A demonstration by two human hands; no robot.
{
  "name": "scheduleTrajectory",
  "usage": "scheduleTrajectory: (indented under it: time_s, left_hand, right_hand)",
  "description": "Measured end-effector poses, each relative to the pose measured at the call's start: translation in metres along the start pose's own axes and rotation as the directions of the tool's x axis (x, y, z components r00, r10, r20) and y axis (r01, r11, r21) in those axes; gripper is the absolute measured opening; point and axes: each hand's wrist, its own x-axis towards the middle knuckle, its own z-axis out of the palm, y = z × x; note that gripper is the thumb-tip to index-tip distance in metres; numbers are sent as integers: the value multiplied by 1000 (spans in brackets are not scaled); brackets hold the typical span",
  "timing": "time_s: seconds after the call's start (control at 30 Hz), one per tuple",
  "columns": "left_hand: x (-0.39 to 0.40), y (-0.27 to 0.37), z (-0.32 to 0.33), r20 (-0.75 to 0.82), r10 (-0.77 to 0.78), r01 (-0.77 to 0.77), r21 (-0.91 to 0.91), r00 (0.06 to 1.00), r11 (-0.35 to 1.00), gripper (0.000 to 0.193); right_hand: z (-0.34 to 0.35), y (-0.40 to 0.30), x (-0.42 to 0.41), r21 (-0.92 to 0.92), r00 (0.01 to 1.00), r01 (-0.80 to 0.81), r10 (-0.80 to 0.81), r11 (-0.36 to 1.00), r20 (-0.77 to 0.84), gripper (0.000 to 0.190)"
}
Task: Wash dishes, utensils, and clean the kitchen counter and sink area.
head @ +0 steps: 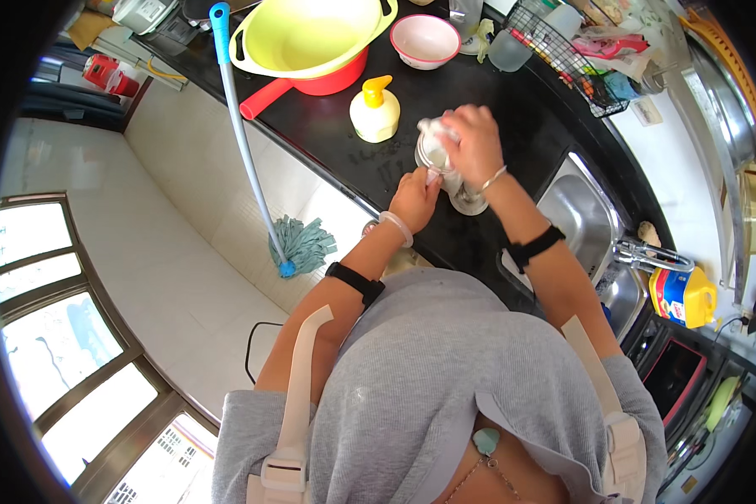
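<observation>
Over the black countertop (pixel 384 164), my left hand (pixel 414 200) grips the near side of a clear cup (pixel 421 156), seemingly by its handle. My right hand (pixel 477 143) presses a white cloth (pixel 429 128) to the cup's mouth; this hand is slightly blurred. Just below the two hands, a second clear glass vessel (pixel 469 203) stands on the counter, partly covered by my right wrist. A pale yellow pump bottle (pixel 375 116) with an orange pump is to the left of the cup.
A yellow-green basin (pixel 309 31) sits over a red long-handled pan (pixel 331 82), near a pink-rimmed bowl (pixel 425 41). A mop (pixel 242 138) leans at the counter's left edge. On the right are a wire basket (pixel 557 57), a steel sink (pixel 576 211), a faucet (pixel 652 253) and a yellow jug (pixel 683 296).
</observation>
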Motion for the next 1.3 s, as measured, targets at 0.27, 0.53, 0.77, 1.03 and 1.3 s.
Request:
scheduleTrajectory:
  time_s: [0.27, 0.53, 0.77, 1.03, 1.3]
  left_hand:
    - [-1, -6, -5, 29, -19, 19, 0, 999, 1000, 13]
    - [2, -6, -3, 103, 27, -25, -19, 994, 1000, 12]
    - [-4, -5, -6, 88, -26, 23, 39, 996, 999, 18]
    - [1, -9, -4, 71, -19, 15, 55, 997, 998, 16]
    - [1, -3, -5, 83, -10, 10, 4, 997, 1000, 11]
  right_hand:
    - [-20, -27, -44, 7, 994, 31, -32, 999, 104, 21]
    - [9, -29, -6, -34, 998, 58, -56, 998, 35, 22]
    - [-6, -28, -26, 5, 999, 17, -17, 1000, 33, 21]
    - [5, -20, 7, -77, 996, -41, 47, 996, 81, 21]
    - [-13, -7, -10, -64, 994, -89, 93, 994, 62, 19]
